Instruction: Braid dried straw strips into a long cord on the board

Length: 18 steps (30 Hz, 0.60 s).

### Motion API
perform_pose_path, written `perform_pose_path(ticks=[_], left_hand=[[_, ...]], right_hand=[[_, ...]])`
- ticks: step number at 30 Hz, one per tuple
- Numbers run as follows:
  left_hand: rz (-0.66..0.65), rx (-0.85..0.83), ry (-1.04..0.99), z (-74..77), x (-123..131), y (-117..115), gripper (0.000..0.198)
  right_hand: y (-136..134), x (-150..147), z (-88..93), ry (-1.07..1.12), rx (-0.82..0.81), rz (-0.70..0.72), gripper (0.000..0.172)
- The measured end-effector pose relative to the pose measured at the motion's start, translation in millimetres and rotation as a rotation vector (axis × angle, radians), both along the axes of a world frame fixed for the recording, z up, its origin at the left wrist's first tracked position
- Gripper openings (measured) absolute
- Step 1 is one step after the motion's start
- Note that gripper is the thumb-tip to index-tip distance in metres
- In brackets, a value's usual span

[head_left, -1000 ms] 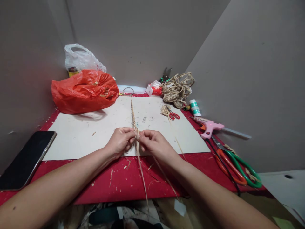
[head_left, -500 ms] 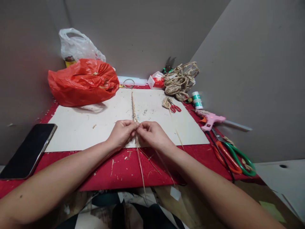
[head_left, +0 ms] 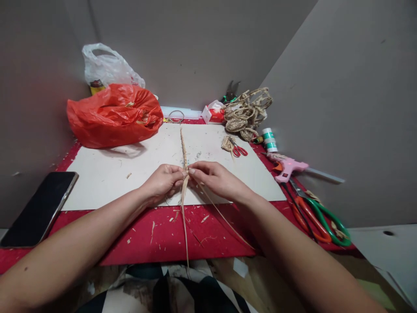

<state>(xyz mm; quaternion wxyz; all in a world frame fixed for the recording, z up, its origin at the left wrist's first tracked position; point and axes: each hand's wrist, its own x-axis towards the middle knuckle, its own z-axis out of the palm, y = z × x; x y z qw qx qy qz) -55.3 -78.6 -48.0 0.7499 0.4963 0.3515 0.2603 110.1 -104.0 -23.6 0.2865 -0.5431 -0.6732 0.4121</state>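
Note:
A thin straw braid point(head_left: 183, 145) runs away from me along the white board point(head_left: 97, 182), its near end between my hands. My left hand point(head_left: 166, 180) is closed in a pinch on the braid's near end, from the left. From the right, my right hand point(head_left: 208, 174) pinches the strands at the same spot, thumb and forefinger together. Loose straw strands point(head_left: 184, 217) hang toward me over the red cloth, one straight down past the table edge and one slanting to the right under my right arm. The fingers partly hide where the strands cross.
A red plastic bag point(head_left: 114, 117) and a phone point(head_left: 39, 208) lie left. At the right are coiled straw cord point(head_left: 244, 113), small red-handled scissors point(head_left: 239, 150), a pink glue gun point(head_left: 289, 167) and large shears point(head_left: 321, 219). Straw scraps dot the red cloth point(head_left: 146, 243).
My right hand has opened its grip angle slightly and shifted a little to the right. The hanging strands have swung: one is now straighter, another spreads to the right.

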Motion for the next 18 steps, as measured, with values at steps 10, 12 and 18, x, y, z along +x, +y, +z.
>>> perform_pose_path(ticks=[10, 12, 18], left_hand=[[-0.047, 0.169, 0.165, -4.9, -2.7, 5.7, 0.023], [-0.049, 0.212, 0.194, -6.7, -3.2, 7.7, 0.020], [-0.054, 0.209, 0.267, -1.7, -5.9, 10.9, 0.021]], right_hand=[[17.2, 7.3, -13.5, -0.110, -0.100, 0.156, 0.027], [18.9, 8.6, -14.9, -0.094, -0.148, 0.190, 0.029], [20.5, 10.8, -21.1, 0.179, -0.361, 0.204, 0.036]])
